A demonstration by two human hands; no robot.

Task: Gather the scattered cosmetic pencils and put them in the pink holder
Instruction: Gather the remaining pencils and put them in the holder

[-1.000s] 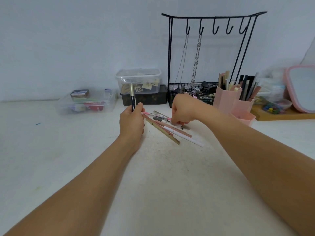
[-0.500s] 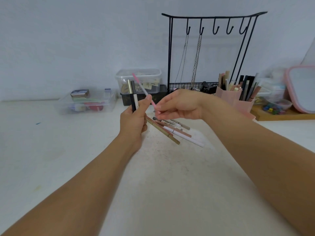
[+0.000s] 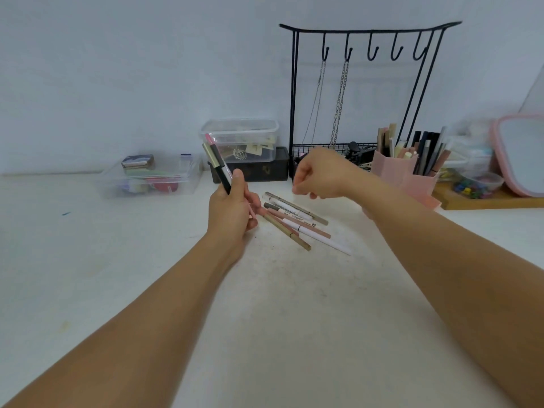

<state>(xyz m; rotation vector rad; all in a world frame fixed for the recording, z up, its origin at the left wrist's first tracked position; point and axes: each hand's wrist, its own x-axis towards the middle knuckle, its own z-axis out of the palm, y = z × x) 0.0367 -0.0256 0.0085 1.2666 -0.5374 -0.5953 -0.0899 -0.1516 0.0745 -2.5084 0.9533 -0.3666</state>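
Left hand (image 3: 232,210) grips a pencil bundle (image 3: 219,163), frame centre. Right hand (image 3: 321,178) curled, empty, above loose pencils (image 3: 297,220) on desk (image 3: 147,260); pink holder (image 3: 403,175) mid-right. Pencils prob. light, stiff, slick: pinch mid-shaft.

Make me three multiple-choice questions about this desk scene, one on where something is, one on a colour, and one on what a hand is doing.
1. Where do the loose pencils lie?
A. on the table between the hands
B. in the clear box
C. on the hooks

2. What colour is the holder?
A. blue
B. pink
C. green

3. What is the left hand doing?
A. lying flat
B. gripping a bunch of pencils
C. pointing

Answers: 1 A, they rest on the white table. 2 B, its walls are pink. 3 B, fingers curl round the held pencils.
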